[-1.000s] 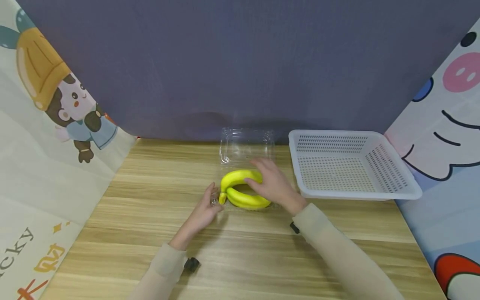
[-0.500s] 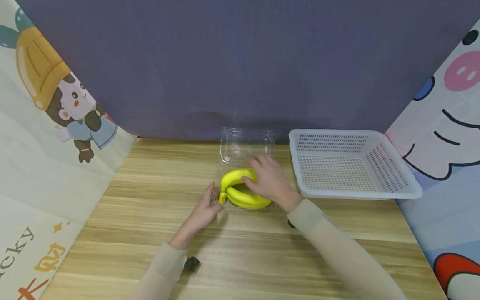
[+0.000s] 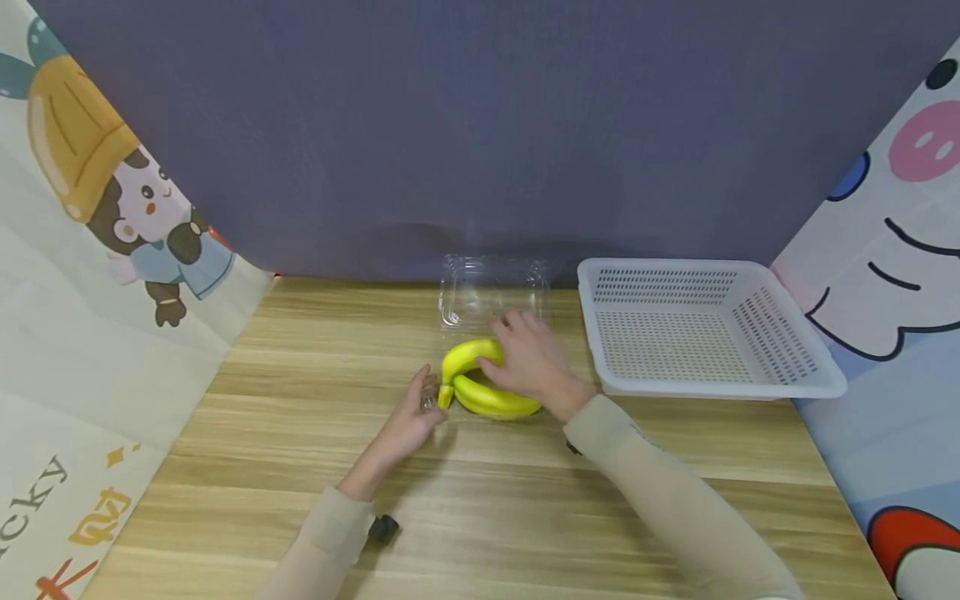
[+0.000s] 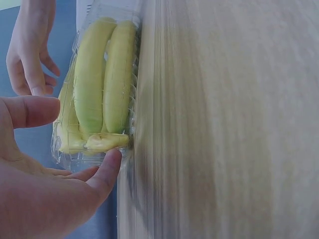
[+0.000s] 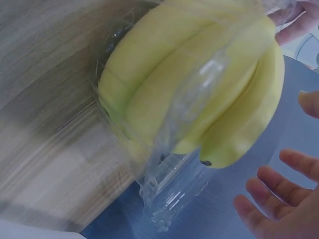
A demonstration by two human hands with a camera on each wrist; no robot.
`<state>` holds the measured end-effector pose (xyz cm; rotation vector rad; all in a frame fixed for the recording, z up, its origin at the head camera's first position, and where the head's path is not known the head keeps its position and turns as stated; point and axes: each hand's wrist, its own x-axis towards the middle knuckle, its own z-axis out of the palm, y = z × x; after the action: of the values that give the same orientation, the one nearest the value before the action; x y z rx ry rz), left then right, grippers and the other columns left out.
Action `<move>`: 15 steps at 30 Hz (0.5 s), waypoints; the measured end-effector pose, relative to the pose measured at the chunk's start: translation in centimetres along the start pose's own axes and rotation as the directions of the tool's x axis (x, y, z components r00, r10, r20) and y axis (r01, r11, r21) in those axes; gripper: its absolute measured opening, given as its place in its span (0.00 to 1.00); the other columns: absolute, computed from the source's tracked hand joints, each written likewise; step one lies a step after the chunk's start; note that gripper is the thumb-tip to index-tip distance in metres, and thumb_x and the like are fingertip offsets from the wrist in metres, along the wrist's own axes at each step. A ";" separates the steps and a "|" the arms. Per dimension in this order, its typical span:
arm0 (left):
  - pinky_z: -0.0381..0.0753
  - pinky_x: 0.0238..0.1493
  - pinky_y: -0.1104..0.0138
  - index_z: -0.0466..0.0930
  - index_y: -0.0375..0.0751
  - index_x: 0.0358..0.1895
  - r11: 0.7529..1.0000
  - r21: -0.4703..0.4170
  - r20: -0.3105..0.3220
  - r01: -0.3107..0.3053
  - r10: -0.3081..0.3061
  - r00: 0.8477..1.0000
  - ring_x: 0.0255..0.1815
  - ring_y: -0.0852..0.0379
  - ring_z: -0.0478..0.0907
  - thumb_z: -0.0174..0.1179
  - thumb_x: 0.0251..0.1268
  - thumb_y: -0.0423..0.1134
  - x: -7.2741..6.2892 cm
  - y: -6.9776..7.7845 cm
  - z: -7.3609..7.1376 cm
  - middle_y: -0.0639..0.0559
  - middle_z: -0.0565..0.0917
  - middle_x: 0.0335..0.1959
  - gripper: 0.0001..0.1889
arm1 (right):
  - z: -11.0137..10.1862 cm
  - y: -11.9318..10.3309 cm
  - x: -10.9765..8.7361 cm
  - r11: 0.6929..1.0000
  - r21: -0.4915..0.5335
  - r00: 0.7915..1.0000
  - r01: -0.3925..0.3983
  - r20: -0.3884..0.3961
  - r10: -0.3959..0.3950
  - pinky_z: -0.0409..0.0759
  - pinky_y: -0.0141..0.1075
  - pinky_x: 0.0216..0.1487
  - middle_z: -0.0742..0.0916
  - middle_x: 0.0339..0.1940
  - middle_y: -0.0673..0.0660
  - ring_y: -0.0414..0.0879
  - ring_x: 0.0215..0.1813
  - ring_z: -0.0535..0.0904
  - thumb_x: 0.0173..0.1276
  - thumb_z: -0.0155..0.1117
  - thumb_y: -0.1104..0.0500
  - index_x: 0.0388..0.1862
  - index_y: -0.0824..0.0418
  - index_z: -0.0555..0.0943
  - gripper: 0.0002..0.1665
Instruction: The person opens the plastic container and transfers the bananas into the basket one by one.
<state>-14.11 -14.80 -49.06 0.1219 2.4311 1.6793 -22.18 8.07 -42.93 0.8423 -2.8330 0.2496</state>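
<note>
A bunch of yellow bananas (image 3: 493,402) lies in a clear plastic clamshell box, its see-through lid (image 3: 492,292) folded back behind it. At the box's left end is my left hand (image 3: 408,423), beside the banana stem. The left wrist view shows its extended fingertips (image 4: 110,158) at the box's lower corner, with the thumb (image 4: 40,110) near the upper edge. My right hand (image 3: 534,362) hovers over the right part of the bunch and hides some of it. Its loosely spread fingers (image 5: 269,191) hold nothing in the right wrist view.
To the right stands a white perforated plastic basket (image 3: 675,342) on the wood-grain table (image 3: 480,500). A dark blue-grey panel (image 3: 480,133) rises behind the table. Printed cartoon sheets (image 3: 90,350) flank both sides.
My right hand has shifted slightly left over the bananas. The left hand, box and basket have stayed in place.
</note>
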 end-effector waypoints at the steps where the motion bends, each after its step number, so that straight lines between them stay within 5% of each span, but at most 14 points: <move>1: 0.60 0.73 0.38 0.40 0.32 0.81 1.000 -0.001 0.001 0.000 0.000 1.000 0.76 0.32 0.60 0.61 0.64 0.34 0.0 0.0 0.0 0.32 0.57 0.79 0.48 | 0.1 0.0 0.1 1.000 -0.005 1.000 0.003 0.000 -0.003 0.76 0.51 0.65 0.80 0.60 0.62 0.57 0.61 0.74 0.69 0.60 0.34 0.68 0.62 0.76 0.41; 15: 0.63 0.73 0.39 0.39 0.32 0.81 1.000 0.027 0.004 0.011 -0.011 1.000 0.76 0.33 0.60 0.58 0.65 0.36 0.0 -0.1 0.0 0.32 0.56 0.79 0.47 | 1.8 -0.7 0.9 0.999 -0.043 0.998 -0.019 0.059 0.021 0.77 0.54 0.64 0.79 0.62 0.61 0.56 0.61 0.74 0.69 0.57 0.32 0.68 0.61 0.76 0.42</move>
<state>-14.10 -14.83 -49.15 0.1152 2.4466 1.6407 -22.75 6.68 -44.40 0.8266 -2.8918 0.1692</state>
